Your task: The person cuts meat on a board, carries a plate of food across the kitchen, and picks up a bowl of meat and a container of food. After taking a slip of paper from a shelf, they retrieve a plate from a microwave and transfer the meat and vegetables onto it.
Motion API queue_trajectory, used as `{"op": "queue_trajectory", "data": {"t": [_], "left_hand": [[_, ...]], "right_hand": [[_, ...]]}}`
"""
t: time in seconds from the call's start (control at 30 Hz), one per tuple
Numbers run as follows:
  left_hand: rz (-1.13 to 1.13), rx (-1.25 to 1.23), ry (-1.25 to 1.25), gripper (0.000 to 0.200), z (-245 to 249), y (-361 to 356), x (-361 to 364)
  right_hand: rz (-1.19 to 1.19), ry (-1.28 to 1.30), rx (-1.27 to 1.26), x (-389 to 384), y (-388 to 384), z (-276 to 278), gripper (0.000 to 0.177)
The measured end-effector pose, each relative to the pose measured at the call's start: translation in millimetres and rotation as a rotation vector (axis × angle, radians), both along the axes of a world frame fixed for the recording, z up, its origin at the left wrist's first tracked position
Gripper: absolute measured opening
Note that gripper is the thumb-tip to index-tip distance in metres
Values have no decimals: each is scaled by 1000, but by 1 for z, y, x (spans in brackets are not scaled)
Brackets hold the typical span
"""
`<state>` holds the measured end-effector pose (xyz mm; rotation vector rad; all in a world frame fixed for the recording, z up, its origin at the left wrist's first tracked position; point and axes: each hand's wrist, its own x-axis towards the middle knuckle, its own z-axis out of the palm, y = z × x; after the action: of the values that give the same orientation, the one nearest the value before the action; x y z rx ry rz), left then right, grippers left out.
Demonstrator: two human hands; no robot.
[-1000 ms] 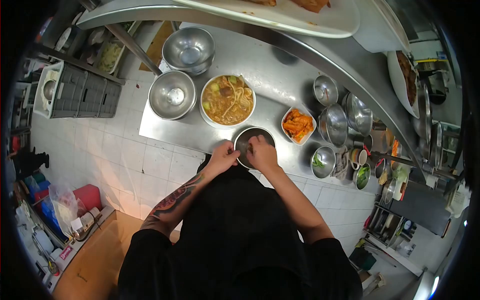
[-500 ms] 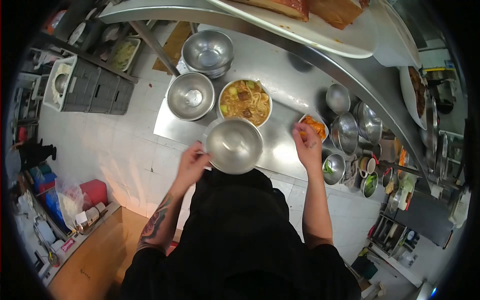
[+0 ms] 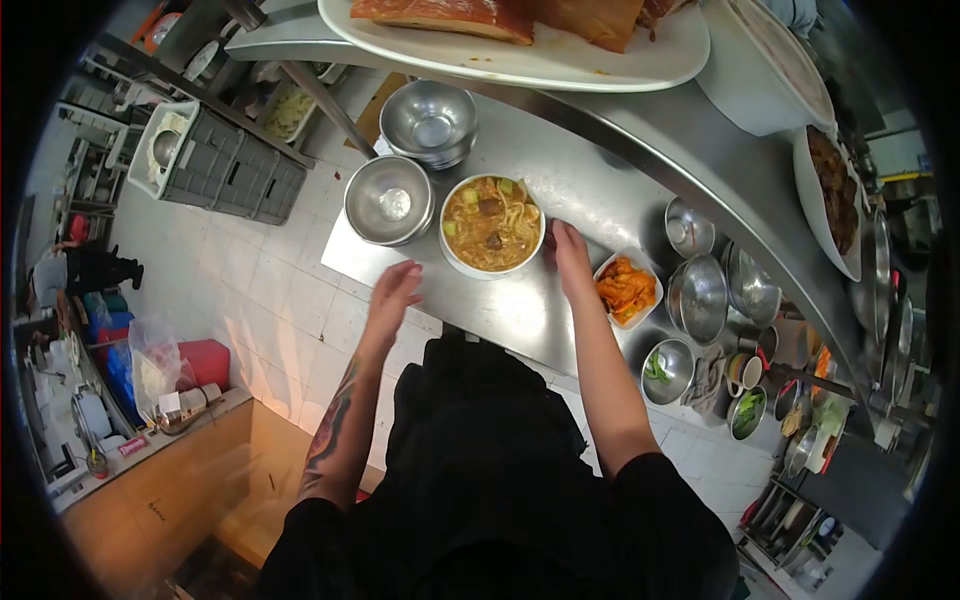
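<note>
A white bowl of noodle soup (image 3: pixel 492 226) with chunks of meat and greens sits on the steel table. My right hand (image 3: pixel 568 256) is at the bowl's right rim, fingers extended along its side. Nothing is in my left hand (image 3: pixel 393 296), which hovers off the table's front edge, lower left of the bowl, with its fingers apart. Just above that hand stands a stack of metal bowls (image 3: pixel 390 202), and a second metal bowl stack (image 3: pixel 428 122) is behind it. A white dish of orange food (image 3: pixel 628 288) lies right of my right hand.
Several metal bowls (image 3: pixel 700 298) crowd the right side, one bowl with green leaves (image 3: pixel 666 370) among them. Overhead, a steel shelf (image 3: pixel 600 125) carries a platter of roast meat (image 3: pixel 515 55). A grey crate (image 3: pixel 240 165) stands at the left; a person (image 3: pixel 85 280) is farther off.
The metal bowl my left hand held is out of that hand. My right hand has moved left from the orange dish to the soup bowl's rim.
</note>
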<state>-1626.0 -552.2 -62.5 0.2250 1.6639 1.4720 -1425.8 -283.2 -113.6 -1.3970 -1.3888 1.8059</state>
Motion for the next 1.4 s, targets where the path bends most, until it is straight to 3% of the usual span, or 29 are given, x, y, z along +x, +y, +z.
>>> {"op": "queue_trajectory", "data": {"t": [0.07, 0.2, 0.33, 0.77, 1.17, 1.4], "left_hand": [[-5, 14, -140, 75, -19, 23, 10], [92, 85, -156, 75, -30, 56, 17], [153, 116, -150, 75, -47, 63, 19], [179, 173, -177, 71, -40, 66, 28], [42, 226, -227, 72, -35, -18, 54], [68, 308, -403, 74, -8, -128, 8]], "right_hand": [[41, 165, -281, -11, 19, 13, 43], [181, 252, -352, -15, 37, 0, 43], [176, 244, -335, -20, 29, -3, 44], [110, 287, -383, -17, 15, 6, 45], [47, 199, -311, 46, -84, 44, 44], [-58, 146, -297, 0, -210, 103, 36]]}}
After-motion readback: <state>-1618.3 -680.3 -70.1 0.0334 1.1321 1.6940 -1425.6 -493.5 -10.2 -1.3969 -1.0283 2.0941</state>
